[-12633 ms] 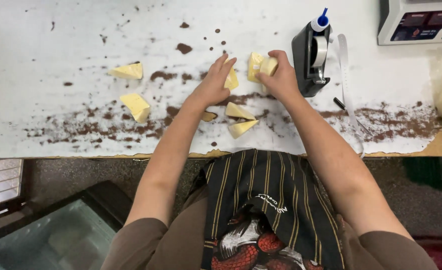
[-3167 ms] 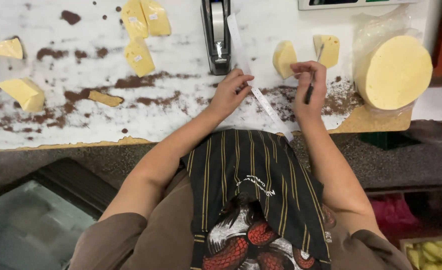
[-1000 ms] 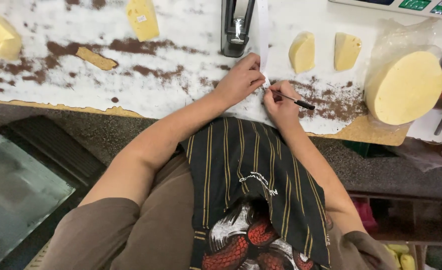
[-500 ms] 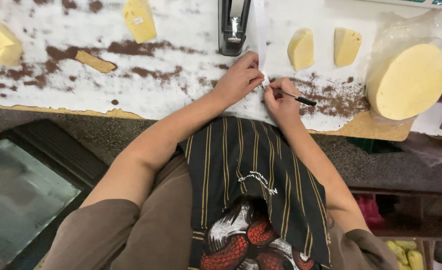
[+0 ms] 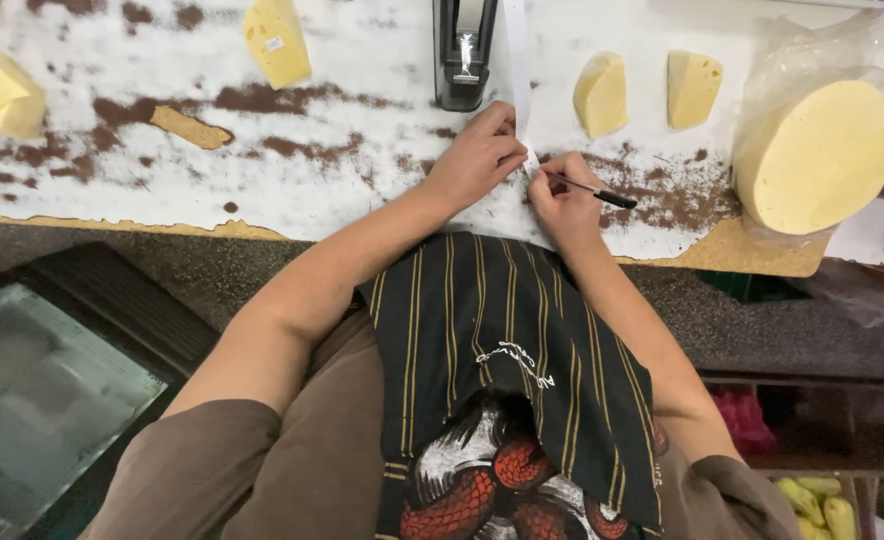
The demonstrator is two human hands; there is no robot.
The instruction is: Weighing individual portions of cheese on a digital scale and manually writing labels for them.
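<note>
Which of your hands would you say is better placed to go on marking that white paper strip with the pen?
The right hand: it grips the black pen, tip at the white paper strip. The left hand lies flat beside it, pinning the strip down.

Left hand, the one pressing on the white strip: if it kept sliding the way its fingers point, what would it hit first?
Probably the two small cheese wedges: the left hand points up and to the right across the white strip.

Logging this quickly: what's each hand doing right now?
Left hand: fingers pressing down the white strip.
Right hand: closed on a pen.
</note>
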